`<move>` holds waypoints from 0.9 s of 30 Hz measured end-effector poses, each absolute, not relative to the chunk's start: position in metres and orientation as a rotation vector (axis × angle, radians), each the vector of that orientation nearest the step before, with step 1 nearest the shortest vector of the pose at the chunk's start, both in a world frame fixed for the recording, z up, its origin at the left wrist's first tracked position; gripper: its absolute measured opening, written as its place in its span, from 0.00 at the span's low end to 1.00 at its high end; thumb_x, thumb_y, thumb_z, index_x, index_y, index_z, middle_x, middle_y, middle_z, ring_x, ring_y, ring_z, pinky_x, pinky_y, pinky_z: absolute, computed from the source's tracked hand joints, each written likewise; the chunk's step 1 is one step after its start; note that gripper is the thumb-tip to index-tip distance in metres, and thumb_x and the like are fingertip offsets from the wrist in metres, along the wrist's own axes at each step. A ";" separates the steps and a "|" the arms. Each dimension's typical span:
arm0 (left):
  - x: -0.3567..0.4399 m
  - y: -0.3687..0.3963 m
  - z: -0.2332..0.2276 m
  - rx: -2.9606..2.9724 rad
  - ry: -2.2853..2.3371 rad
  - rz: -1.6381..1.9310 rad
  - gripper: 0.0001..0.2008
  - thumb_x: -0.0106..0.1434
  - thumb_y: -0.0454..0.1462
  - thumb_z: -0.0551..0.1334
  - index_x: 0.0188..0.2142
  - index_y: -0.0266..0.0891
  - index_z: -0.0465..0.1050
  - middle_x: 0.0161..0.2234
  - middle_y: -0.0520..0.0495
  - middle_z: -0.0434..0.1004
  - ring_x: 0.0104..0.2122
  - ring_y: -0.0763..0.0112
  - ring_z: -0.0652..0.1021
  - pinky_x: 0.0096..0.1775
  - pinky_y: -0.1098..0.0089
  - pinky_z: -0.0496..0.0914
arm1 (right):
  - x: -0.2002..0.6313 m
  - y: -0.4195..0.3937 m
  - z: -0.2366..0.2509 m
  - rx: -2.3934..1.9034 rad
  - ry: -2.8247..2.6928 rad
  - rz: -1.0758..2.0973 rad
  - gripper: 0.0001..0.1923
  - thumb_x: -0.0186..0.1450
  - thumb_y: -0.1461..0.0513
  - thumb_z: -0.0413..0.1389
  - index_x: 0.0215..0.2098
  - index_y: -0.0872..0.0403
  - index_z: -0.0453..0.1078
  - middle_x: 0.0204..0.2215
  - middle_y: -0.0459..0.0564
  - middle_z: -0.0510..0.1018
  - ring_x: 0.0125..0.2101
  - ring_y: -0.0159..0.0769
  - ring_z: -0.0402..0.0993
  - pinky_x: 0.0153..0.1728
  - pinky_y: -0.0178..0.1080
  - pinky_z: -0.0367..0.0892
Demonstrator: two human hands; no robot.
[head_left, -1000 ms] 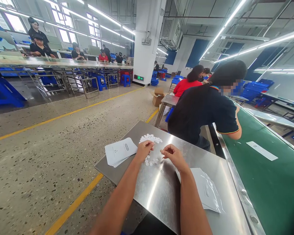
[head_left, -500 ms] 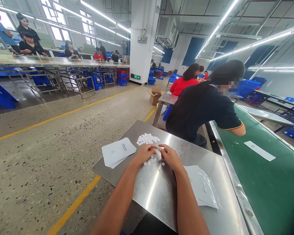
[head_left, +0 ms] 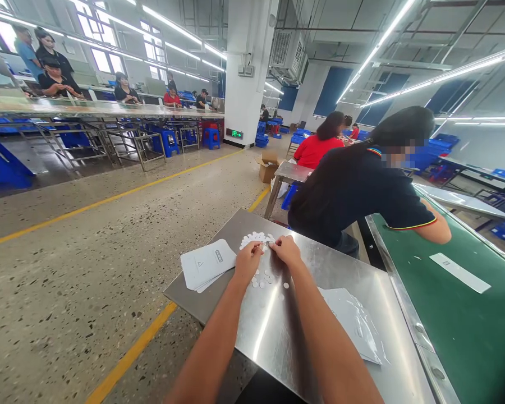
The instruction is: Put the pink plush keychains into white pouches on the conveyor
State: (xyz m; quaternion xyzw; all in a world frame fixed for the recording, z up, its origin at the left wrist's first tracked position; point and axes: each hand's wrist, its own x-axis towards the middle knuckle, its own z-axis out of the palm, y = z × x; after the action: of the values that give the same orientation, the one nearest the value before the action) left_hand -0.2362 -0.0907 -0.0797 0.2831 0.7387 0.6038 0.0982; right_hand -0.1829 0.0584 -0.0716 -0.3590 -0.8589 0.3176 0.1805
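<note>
The brushed stainless-steel counter [head_left: 353, 269] is smooth and glossy, streaked with reflected light. On it lies a heap of small white round discs [head_left: 255, 238], flat and matte, with a few more scattered loose nearer the person. The left hand [head_left: 248, 261] and the right hand [head_left: 285, 250] meet at the heap's near edge, fingers curled and pinched together; whether they grip a disc cannot be told. Left of the heap sits a stack of white rounded-corner cards [head_left: 207, 264]; to the right, crinkled clear plastic bags [head_left: 356, 322].
</note>
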 end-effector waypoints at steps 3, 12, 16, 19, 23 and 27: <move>-0.236 -0.088 -0.082 0.852 2.147 1.827 0.10 0.61 0.39 0.55 0.38 0.44 0.73 0.30 0.49 0.77 0.33 0.65 0.75 0.38 0.66 0.65 | -0.178 0.055 -0.074 -0.940 -2.409 0.923 0.08 0.55 0.58 0.57 0.22 0.53 0.64 0.31 0.47 0.71 0.32 0.35 0.68 0.33 0.35 0.58; -0.235 -0.082 -0.082 0.908 1.955 1.920 0.21 0.61 0.41 0.56 0.54 0.44 0.62 0.49 0.44 0.71 0.39 0.67 0.75 0.41 0.67 0.68 | -0.157 0.031 -0.061 -0.649 -2.267 1.272 0.08 0.58 0.55 0.52 0.29 0.50 0.67 0.22 0.41 0.74 0.25 0.33 0.72 0.31 0.36 0.64; -0.234 -0.085 -0.076 0.898 1.931 1.894 0.17 0.60 0.43 0.57 0.49 0.46 0.69 0.41 0.47 0.75 0.34 0.68 0.75 0.37 0.68 0.68 | -0.152 0.020 -0.056 -0.555 -2.232 1.429 0.09 0.57 0.54 0.55 0.29 0.50 0.71 0.23 0.42 0.75 0.27 0.34 0.72 0.33 0.38 0.67; -0.235 -0.086 -0.074 0.830 1.963 1.906 0.09 0.58 0.42 0.58 0.36 0.43 0.74 0.29 0.50 0.75 0.29 0.69 0.73 0.34 0.70 0.66 | -0.150 0.018 -0.057 -0.555 -2.156 1.567 0.11 0.55 0.52 0.57 0.30 0.51 0.72 0.24 0.44 0.76 0.27 0.35 0.73 0.33 0.39 0.69; -0.237 -0.085 -0.075 0.745 1.984 1.934 0.08 0.56 0.42 0.59 0.30 0.41 0.71 0.21 0.54 0.69 0.23 0.72 0.69 0.30 0.71 0.64 | -0.144 0.017 -0.063 -0.577 -1.997 1.760 0.17 0.52 0.51 0.60 0.32 0.55 0.72 0.25 0.47 0.77 0.28 0.36 0.75 0.35 0.42 0.72; -0.240 -0.083 -0.076 0.673 1.962 1.994 0.10 0.56 0.43 0.58 0.32 0.40 0.69 0.24 0.53 0.70 0.25 0.71 0.70 0.32 0.71 0.64 | -0.130 0.015 -0.064 -0.600 -1.827 1.884 0.19 0.53 0.50 0.59 0.36 0.55 0.71 0.30 0.50 0.78 0.32 0.36 0.76 0.38 0.41 0.72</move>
State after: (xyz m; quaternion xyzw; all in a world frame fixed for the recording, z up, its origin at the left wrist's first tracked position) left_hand -0.2397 -0.0835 -0.0762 0.2317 0.6760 0.6870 0.1318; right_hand -0.1304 0.0149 -0.0637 -0.2174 -0.6614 0.6824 0.2228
